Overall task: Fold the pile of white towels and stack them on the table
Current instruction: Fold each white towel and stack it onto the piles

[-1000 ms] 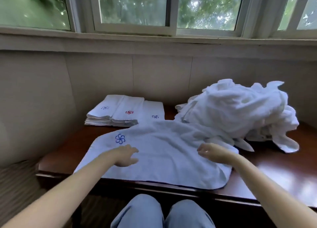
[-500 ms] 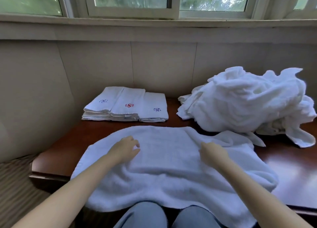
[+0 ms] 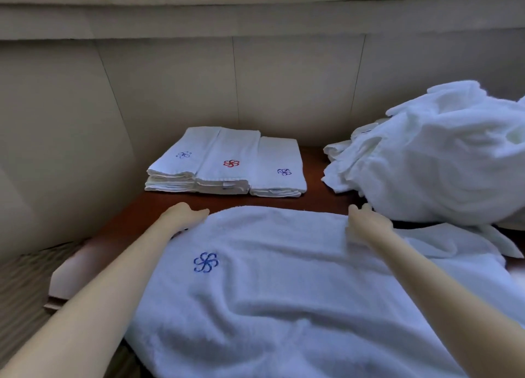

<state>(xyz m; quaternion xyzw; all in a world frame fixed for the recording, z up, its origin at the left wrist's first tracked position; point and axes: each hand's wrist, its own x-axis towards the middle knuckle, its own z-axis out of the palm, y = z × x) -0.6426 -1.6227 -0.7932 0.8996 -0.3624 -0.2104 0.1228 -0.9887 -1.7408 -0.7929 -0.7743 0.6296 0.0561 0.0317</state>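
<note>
— White terry: the spread towel point(image 3: 284, 292) covers the near part of the desk point(image 3: 312, 164), blue flower emblem point(image 3: 206, 262) facing up, and both grips sit on its far edge. What makes this fold a good one?

— I judge a lengthwise fold is being laid down. The right grip point(image 3: 366, 221) is clenched on the towel's far-right corner, fingers curled over a bunch of cloth. The left grip point(image 3: 181, 215) lies on the far-left corner with its fingers fairly straight. I'd draw the two corners apart until the far edge runs straight. Then I'd set it down level and smooth toward the near side, so the ripples below the emblem go flat. The emblem should finish on top, as on the folded stacks point(image 3: 227, 161) beyond the towel's far-left corner.

— Is the left one grasping or only pressing?

— I cannot tell; its thumb is hidden.

— What else is out of sight?

— The towel's near edge runs off the bottom of the view, so there is no checking whether its layers line up. Its right end looks tucked under loose cloth from the unfolded pile point(image 3: 440, 161). That pile sits just right of the towel and is cut off at the side. The stacks' layers are too fine to count.
</note>
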